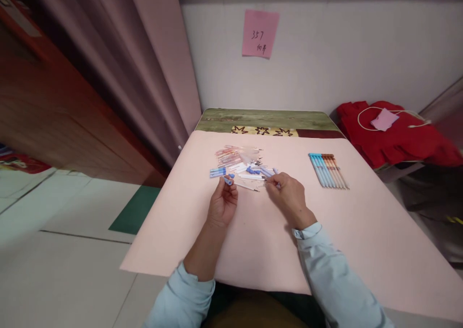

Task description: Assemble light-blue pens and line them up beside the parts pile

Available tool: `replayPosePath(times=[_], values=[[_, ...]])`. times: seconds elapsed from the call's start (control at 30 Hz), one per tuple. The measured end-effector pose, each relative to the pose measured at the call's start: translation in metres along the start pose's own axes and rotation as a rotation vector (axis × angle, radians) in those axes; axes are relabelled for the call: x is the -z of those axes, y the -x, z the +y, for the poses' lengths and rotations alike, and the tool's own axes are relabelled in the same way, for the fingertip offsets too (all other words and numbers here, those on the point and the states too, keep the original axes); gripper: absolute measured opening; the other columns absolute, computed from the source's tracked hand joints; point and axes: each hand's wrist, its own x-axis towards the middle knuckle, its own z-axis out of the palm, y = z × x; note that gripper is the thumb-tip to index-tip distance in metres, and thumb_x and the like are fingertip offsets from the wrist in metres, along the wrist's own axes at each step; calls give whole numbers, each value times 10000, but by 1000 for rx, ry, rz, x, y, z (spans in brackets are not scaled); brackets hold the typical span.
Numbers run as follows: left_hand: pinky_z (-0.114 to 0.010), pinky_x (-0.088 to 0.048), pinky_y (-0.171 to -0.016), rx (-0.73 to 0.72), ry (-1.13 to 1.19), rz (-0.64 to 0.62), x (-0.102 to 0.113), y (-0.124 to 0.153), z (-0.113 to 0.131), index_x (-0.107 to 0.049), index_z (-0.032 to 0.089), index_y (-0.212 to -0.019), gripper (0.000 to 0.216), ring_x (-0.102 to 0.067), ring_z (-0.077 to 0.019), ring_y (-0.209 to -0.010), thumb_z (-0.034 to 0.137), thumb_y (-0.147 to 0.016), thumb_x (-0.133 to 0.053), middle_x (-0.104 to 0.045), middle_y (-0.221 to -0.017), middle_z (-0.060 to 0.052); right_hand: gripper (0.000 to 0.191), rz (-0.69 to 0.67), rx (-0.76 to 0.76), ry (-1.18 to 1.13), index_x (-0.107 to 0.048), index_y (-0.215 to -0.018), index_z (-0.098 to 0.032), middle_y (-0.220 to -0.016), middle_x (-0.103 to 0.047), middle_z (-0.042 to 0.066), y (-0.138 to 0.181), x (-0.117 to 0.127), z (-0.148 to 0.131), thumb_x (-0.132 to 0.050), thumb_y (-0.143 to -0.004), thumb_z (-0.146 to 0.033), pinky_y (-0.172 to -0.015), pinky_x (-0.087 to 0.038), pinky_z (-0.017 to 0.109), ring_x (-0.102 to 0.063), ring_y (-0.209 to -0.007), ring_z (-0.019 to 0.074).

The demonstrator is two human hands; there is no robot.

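My left hand (222, 205) is closed round a light blue pen barrel (228, 181), its open end facing me. To the right, my right hand (289, 195) reaches down to the edge of the pile with its fingers pinched together. What they hold is mostly hidden; a bit of blue shows by the fingertips. Between and beyond the hands lie white pen refills (247, 187) with dark tips, dark blue pen parts (252, 170) and clear pinkish pen barrels (231, 157). Several blue pen pieces (217, 172) lie side by side just past my left hand.
A row of blue and brown pens (328, 171) lies at the right on the pink-covered table (253, 251). Red cloth (398, 135) with a white cord sits beyond the right edge. A pink note (260, 34) is on the wall behind. A brown wooden panel (72, 111) stands left.
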Motion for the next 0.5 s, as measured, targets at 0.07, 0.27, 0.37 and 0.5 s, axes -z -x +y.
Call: replayPosePath(times=[0.07, 0.27, 0.37, 0.5], values=[[-122, -508, -555, 9, -20, 16, -1, 0, 0, -638, 105, -917, 145, -579, -39, -594, 210, -940, -541, -614, -744, -4, 131, -9, 31, 9, -733, -838, -276, -863, -688, -6, 1, -4, 0, -603, -826, -270, -616, -345, 270, -609, -770, 162], [-130, -524, -566, -5, -58, 54, -3, 1, -1, -648, 111, -893, 121, -604, -48, -607, 199, -920, -570, -650, -772, -15, 143, -25, 176, 47, -732, -911, -285, -940, -696, 5, 4, -19, -3, -596, -870, -266, -663, -388, 292, -610, -838, 177], [-138, -526, -568, 2, -78, 49, -2, 1, -3, -656, 111, -888, 99, -612, -56, -616, 197, -895, -606, -659, -777, -20, 154, -53, 198, 79, -724, -871, -270, -916, -687, 23, 4, -21, -5, -571, -892, -271, -654, -383, 299, -599, -827, 183], [-143, -525, -568, 5, -90, 56, -3, 2, -5, -665, 116, -892, 79, -614, -61, -616, 186, -869, -636, -673, -783, -24, 177, -38, 199, 137, -682, -820, -239, -867, -664, 43, 3, -19, -7, -530, -909, -258, -630, -352, 298, -581, -789, 190]])
